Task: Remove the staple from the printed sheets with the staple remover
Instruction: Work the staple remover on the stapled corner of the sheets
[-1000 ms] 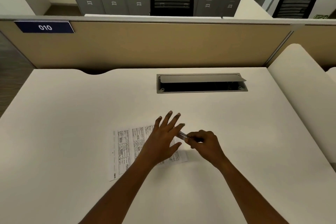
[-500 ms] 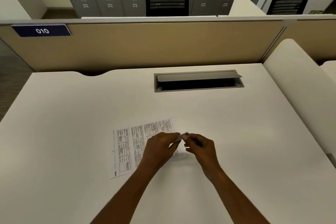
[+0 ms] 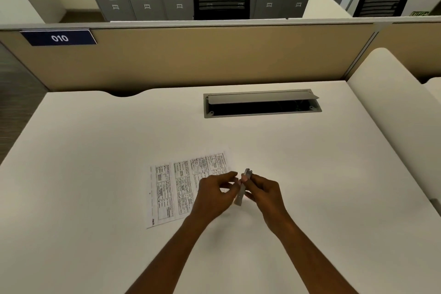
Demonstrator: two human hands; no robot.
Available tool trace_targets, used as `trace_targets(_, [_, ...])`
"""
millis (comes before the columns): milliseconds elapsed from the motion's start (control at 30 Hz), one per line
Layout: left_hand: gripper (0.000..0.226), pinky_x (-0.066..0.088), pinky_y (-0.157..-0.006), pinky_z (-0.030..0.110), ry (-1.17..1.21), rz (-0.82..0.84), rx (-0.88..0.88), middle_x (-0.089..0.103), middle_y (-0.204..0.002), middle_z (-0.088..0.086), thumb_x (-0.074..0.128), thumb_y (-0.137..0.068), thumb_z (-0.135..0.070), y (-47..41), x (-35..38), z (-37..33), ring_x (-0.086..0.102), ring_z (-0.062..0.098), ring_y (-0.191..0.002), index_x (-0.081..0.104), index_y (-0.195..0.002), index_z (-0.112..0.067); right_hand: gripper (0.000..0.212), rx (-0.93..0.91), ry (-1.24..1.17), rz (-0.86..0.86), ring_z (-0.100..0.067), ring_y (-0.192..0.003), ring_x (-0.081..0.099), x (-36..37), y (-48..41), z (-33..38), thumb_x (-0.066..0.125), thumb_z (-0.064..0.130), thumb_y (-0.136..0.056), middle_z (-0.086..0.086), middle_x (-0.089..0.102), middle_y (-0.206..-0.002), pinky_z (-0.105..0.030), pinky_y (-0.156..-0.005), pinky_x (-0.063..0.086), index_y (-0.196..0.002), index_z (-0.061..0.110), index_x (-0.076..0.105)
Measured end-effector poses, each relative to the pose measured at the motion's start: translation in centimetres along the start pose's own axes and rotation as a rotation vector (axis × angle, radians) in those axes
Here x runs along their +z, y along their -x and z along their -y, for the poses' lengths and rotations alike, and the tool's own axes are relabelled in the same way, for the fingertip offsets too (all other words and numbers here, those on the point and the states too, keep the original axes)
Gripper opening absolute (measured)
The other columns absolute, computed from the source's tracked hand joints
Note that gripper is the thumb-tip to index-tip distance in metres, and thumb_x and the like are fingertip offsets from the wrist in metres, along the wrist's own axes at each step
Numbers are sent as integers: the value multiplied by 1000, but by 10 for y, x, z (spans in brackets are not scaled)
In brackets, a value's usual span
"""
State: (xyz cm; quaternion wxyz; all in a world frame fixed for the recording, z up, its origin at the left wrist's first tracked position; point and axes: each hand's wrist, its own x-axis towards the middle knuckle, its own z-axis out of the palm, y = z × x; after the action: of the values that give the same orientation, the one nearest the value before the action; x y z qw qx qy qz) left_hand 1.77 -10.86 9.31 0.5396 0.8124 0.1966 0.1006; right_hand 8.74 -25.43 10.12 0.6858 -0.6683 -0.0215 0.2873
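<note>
The printed sheets (image 3: 181, 186) lie flat on the white desk (image 3: 95, 150), their right part hidden under my hands. My right hand (image 3: 265, 192) grips a slim grey metal staple remover (image 3: 242, 188), held nearly upright just above the sheets' right edge. My left hand (image 3: 216, 194) hovers over the right part of the sheets with its fingers curled, fingertips close beside the tool; whether they pinch anything is too blurred to tell. The staple itself is too small to make out.
A grey cable tray (image 3: 262, 104) with its lid raised is sunk into the desk at the back. A tan partition (image 3: 191, 55) with a blue 010 plate (image 3: 59, 37) closes the far side. A white divider (image 3: 393, 114) rises at the right edge.
My left hand has gone from flat and spread on the sheets to curled and lifted beside the tool. The staple remover has turned from lying low to nearly upright in my right hand.
</note>
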Motion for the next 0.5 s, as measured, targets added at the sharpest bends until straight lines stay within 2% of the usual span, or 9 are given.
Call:
trace_targets(67, [32,64,-75,26,170,-15,-126,81,-101,3,77,-91,-28,-4,-2,-4,76,1,-86,77,-119,-14,19,-84,139,45,-21,-103,73,-5,-1,4,66,26,-97,-3,79,-100,-38,-96,56,-107,16,78])
trace_targets(167, [31,66,-75,34,372,60,-234,81,-97,4,80,-89,-30,-7,-3,-9,79,16,-90,78,-116,-14,23,-213,386,103,-6,-99,71,-8,-1,7,61,34,-99,6,78,-101,-18,-84,55,-114,24,76])
trace_targets(233, [30,65,-80,39,410,79,-245,81,-98,5,81,-89,-30,-6,-2,-9,79,19,-92,79,-114,-14,20,-264,463,114,-8,-87,69,-9,-1,7,59,33,-100,1,74,-91,-23,-73,58,-109,26,76])
trace_targets(300, [28,65,-82,42,420,50,-248,82,-96,4,82,-87,-30,-4,2,-9,79,19,-91,80,-111,-14,16,-302,502,138,-10,-73,62,-11,-1,6,59,27,-101,2,64,-79,-28,-63,55,-97,35,72])
trace_targets(400, [16,64,-85,43,429,10,-230,82,-92,0,82,-87,-30,0,7,-8,79,18,-90,83,-101,-22,34,-362,532,172,-4,-63,54,-15,-2,3,59,19,-101,9,56,-75,-20,-59,45,-87,50,62])
trace_targets(433, [11,64,-86,41,419,8,-217,82,-91,-1,81,-88,-31,0,8,-8,79,17,-91,84,-98,-26,33,-380,546,171,-3,-63,55,-15,-2,1,59,19,-101,10,57,-75,-19,-59,45,-88,50,63])
trace_targets(500, [8,63,-87,38,417,4,-211,82,-90,-2,78,-90,-30,1,9,-8,79,15,-91,84,-95,-30,20,-405,580,158,-6,-71,60,-15,-2,-3,60,22,-101,9,62,-81,-20,-60,48,-101,39,70])
